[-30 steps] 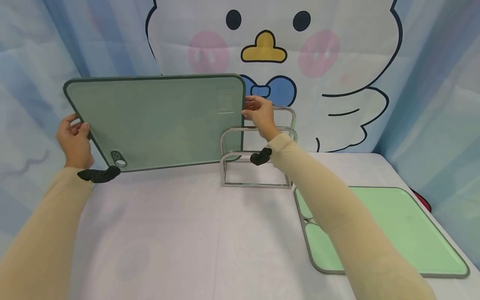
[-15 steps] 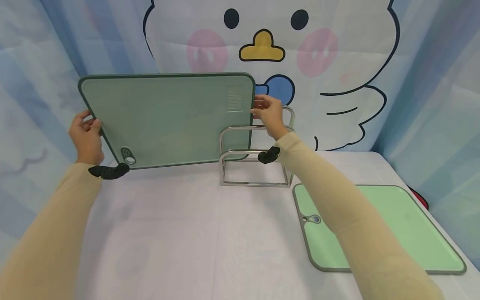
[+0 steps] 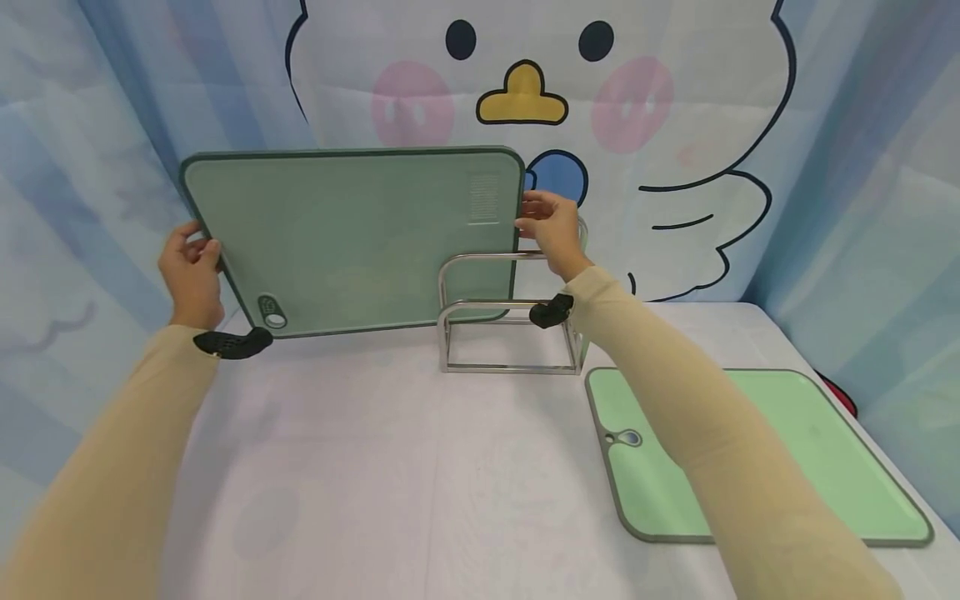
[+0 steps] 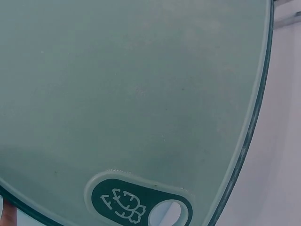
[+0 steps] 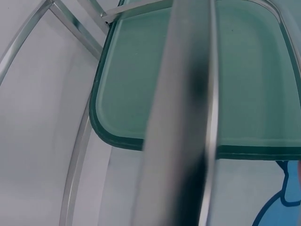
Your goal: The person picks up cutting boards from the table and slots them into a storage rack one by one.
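Note:
Both hands hold a large dark-green board upright on its long side, its left end tilted slightly. My left hand grips the left edge above a printed label and hole, which the left wrist view shows on the board. My right hand pinches the right edge. The board's right end stands between the bars of a metal rack. In the right wrist view a blurred rack bar crosses in front of the board.
A light-green board with a grey rim lies flat on the white table at the right, partly under my right forearm. A curtain with a printed cartoon bird hangs behind. Something red shows beside the table's right edge.
The dark-green board and both hands have moved to the right, and the board's right end reaches farther across the rack. The light-green board has stayed in place.

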A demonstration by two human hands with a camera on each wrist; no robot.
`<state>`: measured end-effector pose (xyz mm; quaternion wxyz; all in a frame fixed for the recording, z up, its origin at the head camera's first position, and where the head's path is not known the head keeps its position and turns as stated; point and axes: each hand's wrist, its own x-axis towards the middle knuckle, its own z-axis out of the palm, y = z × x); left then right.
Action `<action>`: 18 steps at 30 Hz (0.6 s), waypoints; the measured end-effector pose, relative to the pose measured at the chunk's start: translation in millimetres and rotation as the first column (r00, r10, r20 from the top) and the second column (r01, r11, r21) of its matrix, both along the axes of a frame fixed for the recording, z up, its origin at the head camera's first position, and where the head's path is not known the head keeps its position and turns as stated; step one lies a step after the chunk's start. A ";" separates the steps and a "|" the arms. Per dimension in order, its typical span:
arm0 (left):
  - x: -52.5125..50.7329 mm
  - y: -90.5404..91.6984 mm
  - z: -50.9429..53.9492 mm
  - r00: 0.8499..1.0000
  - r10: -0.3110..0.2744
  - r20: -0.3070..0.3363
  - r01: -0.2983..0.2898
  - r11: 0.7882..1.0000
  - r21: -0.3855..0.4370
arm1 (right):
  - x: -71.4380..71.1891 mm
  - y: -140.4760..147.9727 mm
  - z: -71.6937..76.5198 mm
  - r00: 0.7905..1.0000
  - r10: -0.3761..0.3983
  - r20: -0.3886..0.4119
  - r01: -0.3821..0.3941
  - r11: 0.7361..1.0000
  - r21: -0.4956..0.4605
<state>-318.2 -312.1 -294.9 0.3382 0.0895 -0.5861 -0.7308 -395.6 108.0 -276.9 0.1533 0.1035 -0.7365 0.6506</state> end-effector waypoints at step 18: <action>-4.8 16.7 -4.2 0.999 -0.046 -0.012 0.046 0.999 -0.022 | 1.0 20.3 1.7 0.999 -0.030 0.018 0.029 0.999 0.022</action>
